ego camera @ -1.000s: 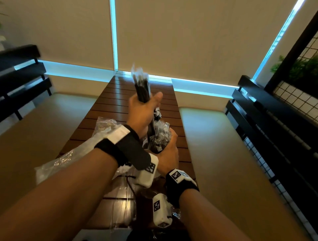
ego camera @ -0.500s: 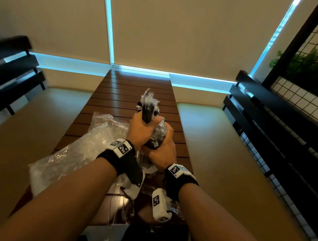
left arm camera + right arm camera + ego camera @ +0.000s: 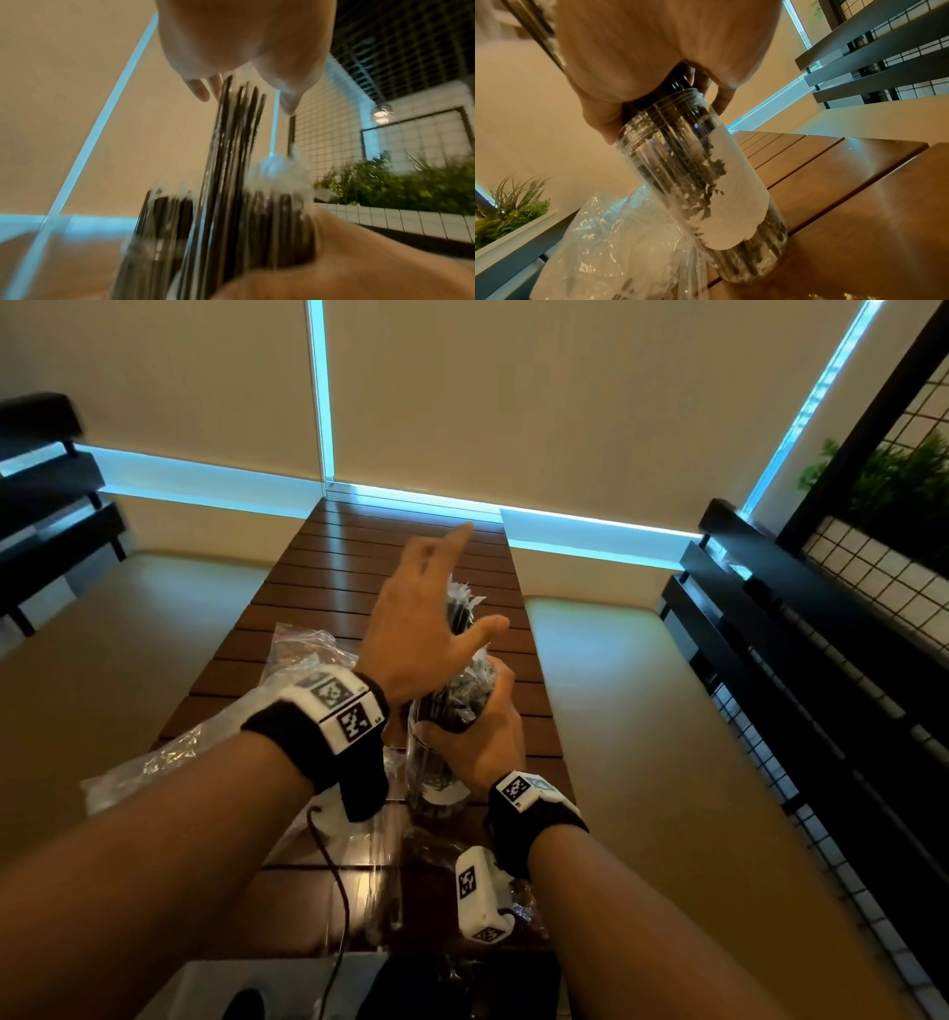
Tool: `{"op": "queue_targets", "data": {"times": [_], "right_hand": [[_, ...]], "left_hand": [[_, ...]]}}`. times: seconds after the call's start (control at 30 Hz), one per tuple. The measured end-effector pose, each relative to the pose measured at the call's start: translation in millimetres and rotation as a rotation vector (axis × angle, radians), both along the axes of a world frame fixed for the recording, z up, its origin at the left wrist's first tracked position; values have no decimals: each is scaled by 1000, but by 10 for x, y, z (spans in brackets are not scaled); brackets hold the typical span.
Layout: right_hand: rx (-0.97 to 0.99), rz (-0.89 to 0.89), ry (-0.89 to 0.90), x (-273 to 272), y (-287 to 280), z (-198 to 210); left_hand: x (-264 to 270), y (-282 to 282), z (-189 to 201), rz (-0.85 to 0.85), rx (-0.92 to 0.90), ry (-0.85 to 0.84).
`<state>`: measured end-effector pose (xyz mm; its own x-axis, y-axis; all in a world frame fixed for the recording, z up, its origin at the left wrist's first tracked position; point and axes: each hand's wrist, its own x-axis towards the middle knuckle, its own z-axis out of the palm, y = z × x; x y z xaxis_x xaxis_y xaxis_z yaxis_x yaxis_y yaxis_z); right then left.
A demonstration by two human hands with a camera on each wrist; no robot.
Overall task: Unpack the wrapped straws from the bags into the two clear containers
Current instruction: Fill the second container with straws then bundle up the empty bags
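Note:
A clear container (image 3: 436, 783) stands on the wooden slat table (image 3: 359, 588), packed with black wrapped straws (image 3: 459, 613) that stick out of its mouth. My right hand (image 3: 477, 731) grips the container round its neck; in the right wrist view the container (image 3: 706, 192) leans slightly and carries a torn white label. My left hand (image 3: 436, 588) hovers over the straw tops with fingers spread and straight, holding nothing. In the left wrist view, blurred straws (image 3: 231, 162) rise toward its fingertips (image 3: 200, 91). No second container shows.
A crumpled clear plastic bag (image 3: 215, 737) lies on the table left of the container, also seen as a bag (image 3: 616, 243) beside its base. More clear plastic (image 3: 369, 865) lies near the front edge. Dark slatted benches (image 3: 770, 660) flank the table; plants (image 3: 898, 480) at right.
My left hand brought a raised bunch of straws down into the container, then let go and opened above it. My right hand kept its grip at the container's mouth.

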<state>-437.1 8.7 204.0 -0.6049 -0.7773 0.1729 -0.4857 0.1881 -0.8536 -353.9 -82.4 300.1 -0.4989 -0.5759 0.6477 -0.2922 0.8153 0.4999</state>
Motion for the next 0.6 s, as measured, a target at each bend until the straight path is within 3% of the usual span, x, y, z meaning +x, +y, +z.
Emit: {"op": "queue_targets", "data": {"times": [0.07,0.17,0.4,0.6], "right_hand": [[7,0,-2,-8,-4,7],[28,2,-9,-21,-12,13],[-2,35,85,-26,-49,-49],[-18,54,80,-58,-43,-67]], "left_hand": [[-78,14,118,-33,-150,-147],[-144,-4,71,-4,-199,-414],[28,143,-480,-46,22,-501],[56,71,-489,-84,64,-616]]}}
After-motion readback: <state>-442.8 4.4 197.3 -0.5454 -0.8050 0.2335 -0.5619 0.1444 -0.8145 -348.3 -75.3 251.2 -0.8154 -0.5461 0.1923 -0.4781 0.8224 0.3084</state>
